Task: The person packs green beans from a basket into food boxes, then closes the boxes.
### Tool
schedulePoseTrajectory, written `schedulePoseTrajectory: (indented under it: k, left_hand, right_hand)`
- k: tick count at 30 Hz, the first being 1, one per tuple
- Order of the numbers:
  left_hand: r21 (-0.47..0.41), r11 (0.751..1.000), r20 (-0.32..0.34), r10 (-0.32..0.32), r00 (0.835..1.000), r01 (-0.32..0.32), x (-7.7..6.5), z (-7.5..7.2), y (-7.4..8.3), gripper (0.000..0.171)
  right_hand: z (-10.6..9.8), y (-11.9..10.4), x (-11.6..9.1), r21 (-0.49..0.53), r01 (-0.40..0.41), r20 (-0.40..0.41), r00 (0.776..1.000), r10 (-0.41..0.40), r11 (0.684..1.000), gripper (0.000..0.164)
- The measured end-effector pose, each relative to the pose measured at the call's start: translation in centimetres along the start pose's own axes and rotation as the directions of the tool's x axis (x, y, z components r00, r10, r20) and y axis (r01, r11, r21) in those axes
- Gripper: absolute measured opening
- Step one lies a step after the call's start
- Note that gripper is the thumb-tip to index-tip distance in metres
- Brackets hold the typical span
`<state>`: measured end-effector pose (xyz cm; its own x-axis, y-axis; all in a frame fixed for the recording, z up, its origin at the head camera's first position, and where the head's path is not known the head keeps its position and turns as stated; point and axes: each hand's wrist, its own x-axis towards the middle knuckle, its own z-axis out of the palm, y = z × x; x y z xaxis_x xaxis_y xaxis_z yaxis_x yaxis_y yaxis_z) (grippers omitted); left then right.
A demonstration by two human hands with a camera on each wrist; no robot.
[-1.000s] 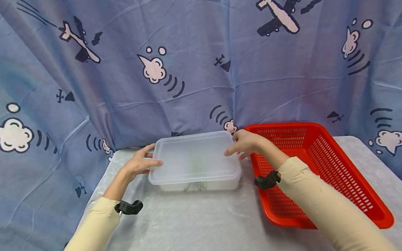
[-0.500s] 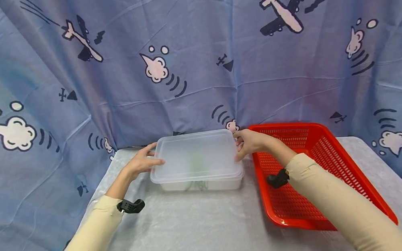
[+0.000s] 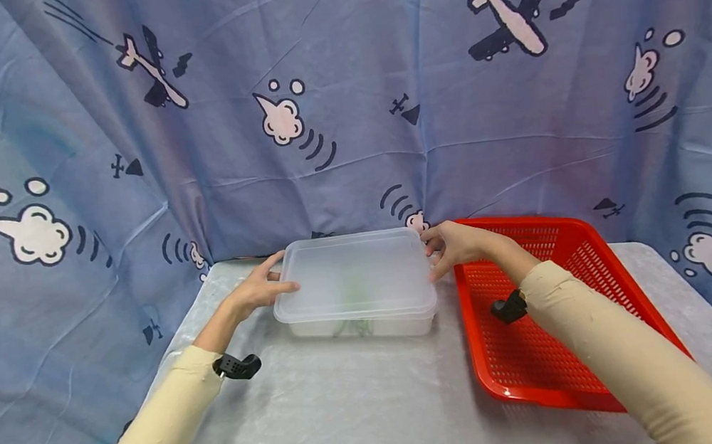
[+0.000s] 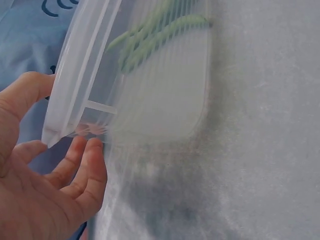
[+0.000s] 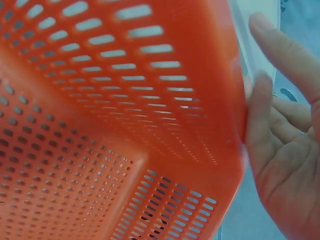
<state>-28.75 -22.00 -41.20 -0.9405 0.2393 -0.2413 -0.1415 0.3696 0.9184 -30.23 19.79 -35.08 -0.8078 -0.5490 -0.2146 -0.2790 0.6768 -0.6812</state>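
A clear plastic food box (image 3: pixel 392 327) with a translucent lid (image 3: pixel 361 275) on top stands at the back middle of the table. Long green vegetables (image 4: pixel 160 37), perhaps beans or chillies, show through its wall. My left hand (image 3: pixel 256 292) grips the lid's left end, thumb on top and fingers beneath the rim; the left wrist view shows those fingertips (image 4: pixel 95 150) beside the box wall. At the lid's right edge, my right hand (image 3: pixel 457 244) touches with its thumb and fingertips, thumb and forefinger spread apart. In the right wrist view the basket hides much of that contact.
A red perforated plastic basket (image 3: pixel 490 380) stands just right of the box, beneath my right forearm. Behind the grey-white table (image 3: pixel 348 408) hangs a blue curtain (image 3: pixel 345 108) printed with aeroplanes. A black wrist strap device (image 3: pixel 238 367) is on my left sleeve.
My right thumb has slid outward from the lid's top to its right edge. My left hand keeps its hold. The whole scene has shifted slightly right in the view.
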Motion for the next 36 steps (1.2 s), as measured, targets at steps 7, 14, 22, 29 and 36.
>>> schedulePoseTrajectory:
  k: [7, 14, 22, 29, 36]
  left_hand:
    - [-0.024, 1.0, 0.008, 0.01, 1.0, -0.01, 0.1, 0.5, -0.2, 0.096]
    - [0.017, 1.0, 0.001, 0.01, 1.0, -0.01, 0.4, 0.7, -0.1, 0.094]
    - [0.036, 0.999, 0.02, 0.009, 1.0, -0.01, 0.7, 0.7, -0.1, 0.094]
    - [-0.013, 1.0, 0.009, 0.015, 1.0, -0.015, 0.4, 0.4, -0.6, 0.091]
    - [-0.034, 0.998, 0.02, 0.061, 0.998, -0.06, -0.3, -0.5, -1.5, 0.085]
  right_hand:
    - [-0.3, 0.1, 0.2, -0.045, -0.059, -0.021, 0.998, 0.058, 0.997, 0.084]
    - [-0.3, -0.4, 0.4, -0.104, -0.053, -0.005, 0.999, 0.053, 0.993, 0.075]
    - [-0.1, -0.8, 0.7, -0.142, -0.1, 0.003, 0.995, 0.101, 0.985, 0.075]
    - [-0.1, 0.1, 0.7, -0.084, -0.069, -0.018, 0.998, 0.067, 0.994, 0.074]
    - [-0.6, 1.8, -0.9, 0.142, 0.069, -0.089, 0.994, -0.057, 0.987, 0.069]
